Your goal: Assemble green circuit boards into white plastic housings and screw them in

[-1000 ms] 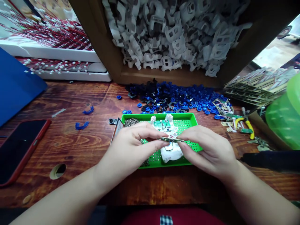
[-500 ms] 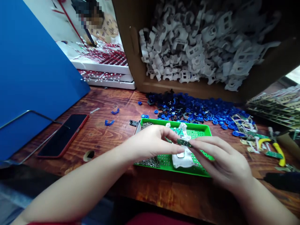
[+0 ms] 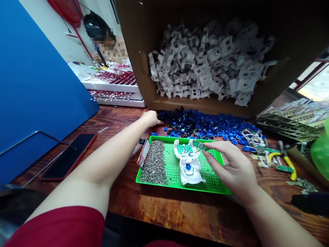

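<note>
My right hand (image 3: pixel 232 164) pinches a small green circuit board (image 3: pixel 199 144) between thumb and fingertips, above the green tray (image 3: pixel 177 189). Beneath it in the tray lies an opened white plastic housing (image 3: pixel 191 176). One half of it holds another green circuit board (image 3: pixel 184 149), and a round blue part (image 3: pixel 188 167) sits in the other. Stretched forward, my left hand (image 3: pixel 151 118) is at the left end of a pile of blue and black plastic parts (image 3: pixel 203 120). Its fingers are mostly hidden, so what they hold does not show. Many small metal screws (image 3: pixel 154 164) fill the tray's left side.
A cardboard box (image 3: pixel 142 65) of white plastic shells (image 3: pixel 205 72) stands behind the pile. Yellow-handled pliers (image 3: pixel 289 164) and loose boards lie right. A phone (image 3: pixel 69 156) lies left beside a blue panel (image 3: pixel 43 85). Another person (image 3: pixel 119 48) is at the back left.
My left hand has left the circuit board and reached forward to the pile. My right hand still holds the board. The two small blue pieces at the left are no longer visible.
</note>
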The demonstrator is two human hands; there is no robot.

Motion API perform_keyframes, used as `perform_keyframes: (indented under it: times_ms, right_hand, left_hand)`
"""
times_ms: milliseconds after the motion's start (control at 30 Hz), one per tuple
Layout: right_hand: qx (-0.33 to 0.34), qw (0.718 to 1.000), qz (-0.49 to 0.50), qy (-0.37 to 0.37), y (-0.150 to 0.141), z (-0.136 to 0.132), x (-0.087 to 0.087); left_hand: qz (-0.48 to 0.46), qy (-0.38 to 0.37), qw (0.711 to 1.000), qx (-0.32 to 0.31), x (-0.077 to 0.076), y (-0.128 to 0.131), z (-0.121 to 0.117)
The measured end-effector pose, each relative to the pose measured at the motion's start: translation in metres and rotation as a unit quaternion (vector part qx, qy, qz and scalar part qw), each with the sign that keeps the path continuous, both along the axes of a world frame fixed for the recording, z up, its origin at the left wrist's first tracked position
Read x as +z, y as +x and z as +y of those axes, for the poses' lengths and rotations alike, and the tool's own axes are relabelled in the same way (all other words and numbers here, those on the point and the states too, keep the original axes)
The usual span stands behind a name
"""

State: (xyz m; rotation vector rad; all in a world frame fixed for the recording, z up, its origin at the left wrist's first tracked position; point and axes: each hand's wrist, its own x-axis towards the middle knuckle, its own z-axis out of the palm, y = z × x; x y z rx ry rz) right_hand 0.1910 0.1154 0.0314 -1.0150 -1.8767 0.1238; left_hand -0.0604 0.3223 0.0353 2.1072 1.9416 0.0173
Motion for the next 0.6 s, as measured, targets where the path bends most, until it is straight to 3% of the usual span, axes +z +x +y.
perform_keyframes:
  times_ms: [100,233,400,467,600]
  right_hand:
    - [0.003,1.000,-0.009,0.012,-0.001,-0.001,0.003]
    - [0.006,1.000,0.006,0.009,-0.002,-0.001,0.004]
    - [-0.037,0.996,0.077,0.012,-0.002,-0.001,0.003]
    - [-0.051,0.994,0.092,0.023,-0.003,-0.002,0.004]
    - [0.004,0.997,0.076,0.008,-0.006,-0.005,0.007]
  left_hand:
    - [-0.016,0.013,1.000,0.008,-0.002,-0.001,-0.004]
    - [-0.066,0.061,0.996,0.013,0.018,0.000,-0.026]
    - [-0.190,0.053,0.979,-0.050,0.051,0.025,-0.110]
    - [-0.323,-0.004,0.942,-0.088,0.053,0.038,-0.147]
    - [-0.423,-0.090,0.895,-0.105,0.041,0.054,-0.187]
